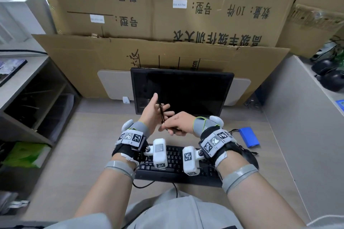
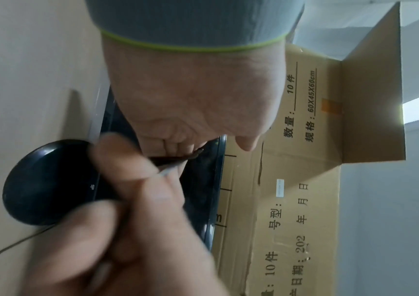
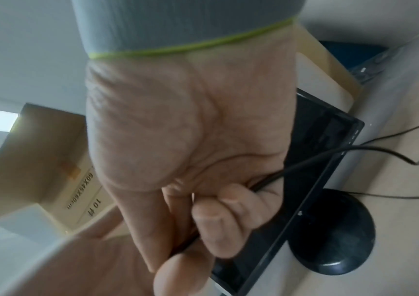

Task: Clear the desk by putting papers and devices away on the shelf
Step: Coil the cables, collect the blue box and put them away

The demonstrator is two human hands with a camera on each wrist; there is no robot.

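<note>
STEP: coiling black cable [image 1: 161, 112] at monitor's [image 1: 186, 87] 6 o'clock | right hand [image 1: 179, 123] fingers curled round it; left hand [image 1: 153, 111] fingers spread, cable across them | NEXT: likely wind slack, then shelf [image 1: 28, 87] at 9 o'clock

My hands meet just in front of the dark monitor [image 1: 183, 89], which blocks any reach straight ahead; behind it the cardboard boxes [image 1: 167, 5] wall off the back of the desk. Below my wrists the keyboard [image 1: 176, 163] fills the near middle. To my right the blue device [image 1: 249, 136] and its black cable [image 3: 355, 150] lie on the desktop [image 1: 93, 145], with a grey partition [image 1: 297, 117] closing that side. To my left the desktop is bare up to the shelf [image 1: 28, 83], whose dark compartments open toward me.
</note>
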